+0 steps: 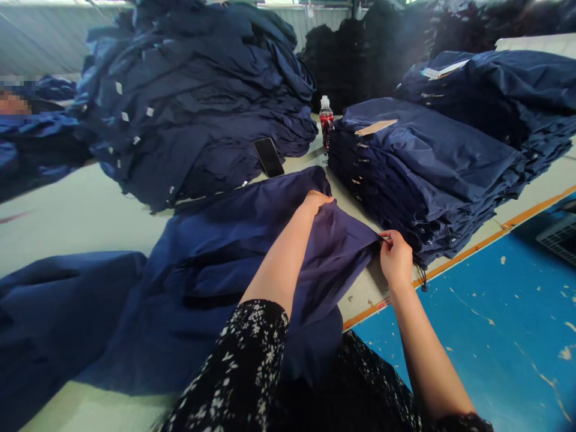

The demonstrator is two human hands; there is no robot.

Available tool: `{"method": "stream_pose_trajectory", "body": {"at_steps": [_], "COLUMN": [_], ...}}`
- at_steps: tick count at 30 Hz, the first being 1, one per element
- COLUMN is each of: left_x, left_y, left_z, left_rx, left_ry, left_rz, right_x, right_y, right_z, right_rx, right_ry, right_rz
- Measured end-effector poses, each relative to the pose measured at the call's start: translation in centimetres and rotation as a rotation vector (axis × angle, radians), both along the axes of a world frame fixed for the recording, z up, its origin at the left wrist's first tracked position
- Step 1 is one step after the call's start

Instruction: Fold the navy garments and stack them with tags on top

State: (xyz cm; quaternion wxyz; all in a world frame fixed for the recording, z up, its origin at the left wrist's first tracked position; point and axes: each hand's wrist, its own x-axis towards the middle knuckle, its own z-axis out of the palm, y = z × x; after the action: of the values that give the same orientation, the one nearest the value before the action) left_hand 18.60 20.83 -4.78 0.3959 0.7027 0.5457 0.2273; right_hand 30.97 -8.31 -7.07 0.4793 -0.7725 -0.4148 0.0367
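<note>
Though the tan tag (375, 127) is unreadable, left grip (317, 201) and right grip (396, 258) clenched on navy cloth (337, 258).

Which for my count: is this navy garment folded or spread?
Spread: the navy garment lies unfolded across the table, lifted by the left hand and right hand.

This is a garment workshop: folded stacks of navy garments (427, 162) and a large heap of the same cloth (193, 108) cover a long pale counter (90, 210) edged in orange, some carrying paper tags (375, 127). Darker piles (360, 60) rise behind, near a corrugated wall (40, 36). Chipped blue-painted floor (495, 336) lies alongside, and another person (13, 103) shows blurred at far left.
</note>
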Motion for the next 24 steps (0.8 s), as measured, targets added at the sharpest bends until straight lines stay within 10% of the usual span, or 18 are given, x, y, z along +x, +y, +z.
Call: {"method": "stream_pose_trajectory", "body": {"at_steps": [9, 19, 24], "left_x": [0.9, -0.8, -3.7], "left_y": [-0.6, -2.7, -2.6], "left_z": [-1.3, 1.7, 2.0], "left_rx": [-0.007, 0.191, 0.352], "left_ry": [-0.037, -0.091, 0.277], "left_rz": [0.208, -0.275, -0.353], "right_x": [-0.4, -0.4, -0.3], "right_y": [-0.2, 0.0, 0.4], "right_z": [0.0, 0.5, 0.8], "right_rx": [-0.02, 0.032, -0.016], "right_ry": [-0.046, -0.086, -0.108], "right_rz": [0.015, 0.009, -0.024]}}
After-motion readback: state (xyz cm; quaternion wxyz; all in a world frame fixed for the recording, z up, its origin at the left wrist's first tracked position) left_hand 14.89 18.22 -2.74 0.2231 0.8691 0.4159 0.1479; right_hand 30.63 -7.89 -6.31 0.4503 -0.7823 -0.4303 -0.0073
